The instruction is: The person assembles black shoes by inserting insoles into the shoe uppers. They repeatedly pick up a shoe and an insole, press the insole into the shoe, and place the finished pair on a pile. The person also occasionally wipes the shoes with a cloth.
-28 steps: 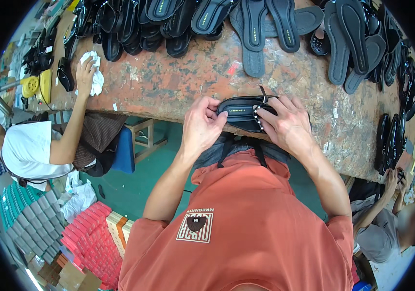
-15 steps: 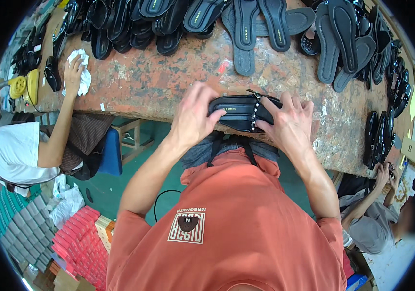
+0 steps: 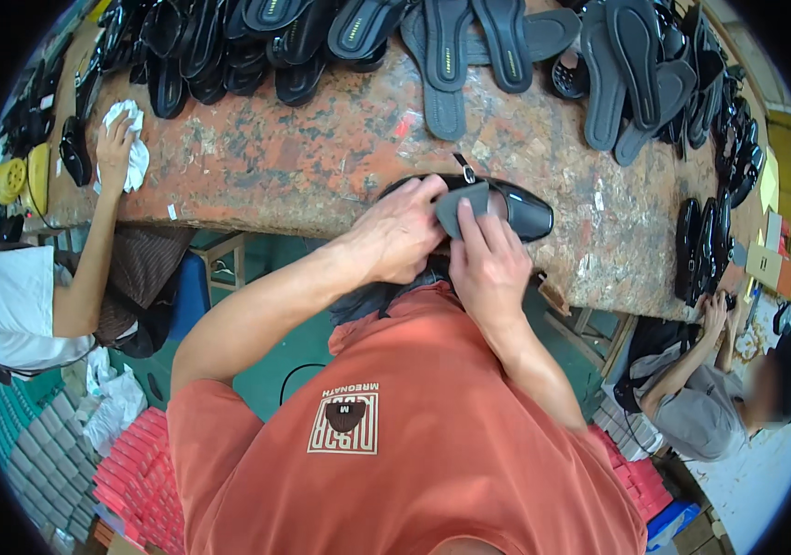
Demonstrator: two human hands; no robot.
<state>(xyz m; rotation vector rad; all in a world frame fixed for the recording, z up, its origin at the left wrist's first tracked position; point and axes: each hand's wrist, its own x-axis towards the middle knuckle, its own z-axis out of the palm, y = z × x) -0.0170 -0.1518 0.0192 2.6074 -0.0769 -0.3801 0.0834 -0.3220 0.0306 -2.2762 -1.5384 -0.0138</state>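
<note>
A black shoe (image 3: 531,215) lies near the bench's front edge, its rounded toe to the right. My left hand (image 3: 393,231) is wrapped round its heel end, hiding much of that part. In my right hand (image 3: 490,262), a grey insole (image 3: 451,213) is pinched between fingers and thumb. The insole bends up over the shoe's opening; whether its far end is inside the shoe I cannot tell. A thin strap with a buckle (image 3: 464,168) sticks up from the shoe's far side.
Black shoes and insoles (image 3: 444,106) crowd the far side of the worn bench (image 3: 266,171). More black shoes (image 3: 705,245) stand at the right. One co-worker's hand (image 3: 114,153) presses a white cloth at left; another person (image 3: 691,398) sits at right.
My left hand has closed round the heel end. My right hand has moved left and now lifts a grey insole that lay flat in the shoe. The shoe's toe shows more.
</note>
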